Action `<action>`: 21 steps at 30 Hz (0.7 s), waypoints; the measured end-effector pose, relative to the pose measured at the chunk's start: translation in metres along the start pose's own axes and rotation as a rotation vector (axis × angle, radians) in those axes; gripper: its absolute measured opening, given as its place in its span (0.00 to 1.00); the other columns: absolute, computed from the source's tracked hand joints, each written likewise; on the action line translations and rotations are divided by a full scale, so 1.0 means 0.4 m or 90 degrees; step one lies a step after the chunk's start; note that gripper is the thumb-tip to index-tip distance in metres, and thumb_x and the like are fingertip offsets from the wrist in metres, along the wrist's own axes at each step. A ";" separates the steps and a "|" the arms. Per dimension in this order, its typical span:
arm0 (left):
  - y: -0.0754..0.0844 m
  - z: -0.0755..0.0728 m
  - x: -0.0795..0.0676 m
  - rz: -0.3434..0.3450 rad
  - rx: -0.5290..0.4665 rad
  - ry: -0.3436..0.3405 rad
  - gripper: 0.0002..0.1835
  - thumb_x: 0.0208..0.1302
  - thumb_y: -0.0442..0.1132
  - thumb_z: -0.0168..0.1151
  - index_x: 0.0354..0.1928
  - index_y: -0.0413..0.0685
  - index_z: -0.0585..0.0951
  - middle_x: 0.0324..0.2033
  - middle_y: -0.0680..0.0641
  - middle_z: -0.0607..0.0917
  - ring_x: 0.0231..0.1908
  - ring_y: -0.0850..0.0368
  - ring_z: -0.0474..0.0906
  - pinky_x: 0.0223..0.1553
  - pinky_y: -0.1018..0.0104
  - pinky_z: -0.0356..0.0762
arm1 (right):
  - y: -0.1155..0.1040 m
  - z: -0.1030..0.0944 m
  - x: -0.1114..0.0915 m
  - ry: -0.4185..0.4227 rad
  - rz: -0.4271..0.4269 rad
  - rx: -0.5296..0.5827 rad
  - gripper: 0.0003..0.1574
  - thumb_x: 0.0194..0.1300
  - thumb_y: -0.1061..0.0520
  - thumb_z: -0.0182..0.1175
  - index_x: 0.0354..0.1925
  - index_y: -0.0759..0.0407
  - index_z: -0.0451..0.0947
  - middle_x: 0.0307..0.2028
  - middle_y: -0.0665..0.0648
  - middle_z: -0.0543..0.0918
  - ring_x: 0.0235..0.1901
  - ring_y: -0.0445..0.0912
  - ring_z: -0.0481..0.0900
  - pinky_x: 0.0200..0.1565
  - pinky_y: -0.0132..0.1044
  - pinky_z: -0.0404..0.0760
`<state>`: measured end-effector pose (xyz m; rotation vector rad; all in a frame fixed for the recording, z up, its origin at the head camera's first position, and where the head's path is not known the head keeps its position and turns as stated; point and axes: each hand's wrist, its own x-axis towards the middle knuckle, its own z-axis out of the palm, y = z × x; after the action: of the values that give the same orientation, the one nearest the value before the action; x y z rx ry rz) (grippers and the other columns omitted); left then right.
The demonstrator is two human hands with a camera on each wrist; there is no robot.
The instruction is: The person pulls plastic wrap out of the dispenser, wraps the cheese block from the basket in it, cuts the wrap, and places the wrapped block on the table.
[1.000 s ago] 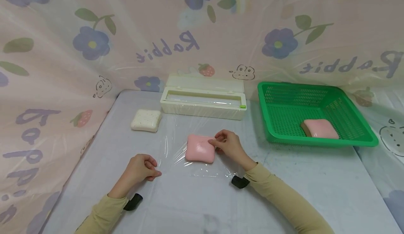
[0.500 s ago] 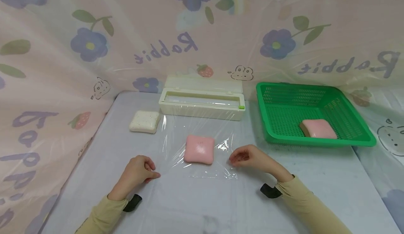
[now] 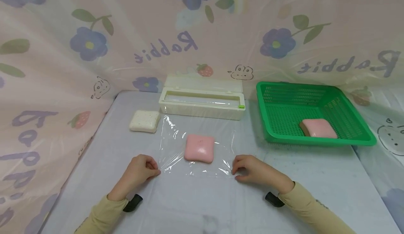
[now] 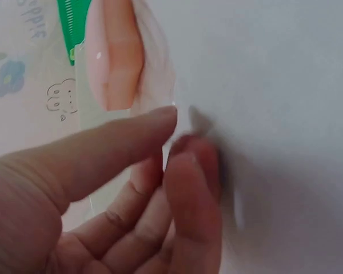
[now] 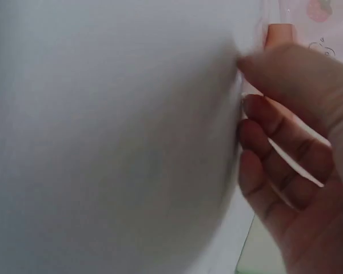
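Observation:
A pink, pillow-shaped square piece (image 3: pixel 199 149) with an orange-brown side (image 4: pixel 124 51) lies on a sheet of clear cling film (image 3: pixel 176 167) drawn out from the white film dispenser (image 3: pixel 202 110). At the sheet's near left corner, my left hand (image 3: pixel 140 169) pinches the film between thumb and index finger; creases fan out from there. My right hand (image 3: pixel 257 171) is low at the near right corner, fingertips right at the film's edge. Its thumb stands apart from the fingers in the right wrist view, where the film hardly shows.
A speckled white piece (image 3: pixel 145 121) of similar shape lies left of the dispenser. The green basket (image 3: pixel 266 129) at the right holds another pink piece (image 3: pixel 319 128). A printed curtain (image 3: pixel 126 23) hangs behind the white table (image 3: pixel 202 202).
My right hand has let go of the pink piece's right side and moved right and nearer, to the film's corner. The left hand stays nearly still. The film lies flatter at the right.

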<state>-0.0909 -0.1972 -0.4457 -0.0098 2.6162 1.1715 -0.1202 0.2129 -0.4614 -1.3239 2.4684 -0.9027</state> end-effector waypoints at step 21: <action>-0.044 -0.046 0.060 -0.101 -0.603 -0.282 0.09 0.70 0.32 0.52 0.46 0.41 0.65 0.38 0.43 0.83 0.42 0.53 0.83 0.47 0.62 0.80 | 0.001 0.001 0.018 0.098 0.076 -0.008 0.06 0.71 0.63 0.51 0.37 0.51 0.67 0.28 0.42 0.74 0.29 0.35 0.72 0.33 0.29 0.74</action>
<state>-0.1165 -0.2202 -0.4530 -0.1251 1.4805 1.9490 -0.1246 0.2071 -0.4613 -1.1369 2.6397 -0.9958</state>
